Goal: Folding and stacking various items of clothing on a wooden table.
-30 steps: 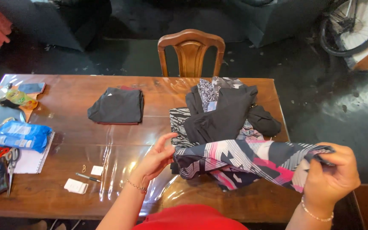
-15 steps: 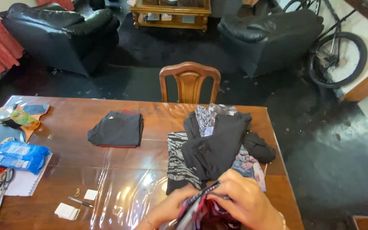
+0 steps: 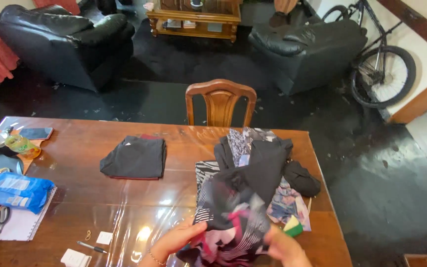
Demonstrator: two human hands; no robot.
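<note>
Head view: left hand (image 3: 176,241) and right hand (image 3: 285,248) both closed on patterned garment (image 3: 233,222), black with pink and white, held bunched above near edge of bench (image 3: 75,198). Left grip pinching fabric's left edge; right grip clutching lower right edge, blurred. Just behind garment: heap of dark and printed clothes (image 3: 263,168). Left of heap, well apart: folded black garment (image 3: 134,158). Beyond heap: wooden chair (image 3: 221,101).

Even, soft daylight. Glare patches shine on the plastic sheet (image 3: 139,217) covering the table (image 3: 75,143). Motion blur smears the hands and garment (image 3: 233,217); wide-angle bending shows toward the edges.
</note>
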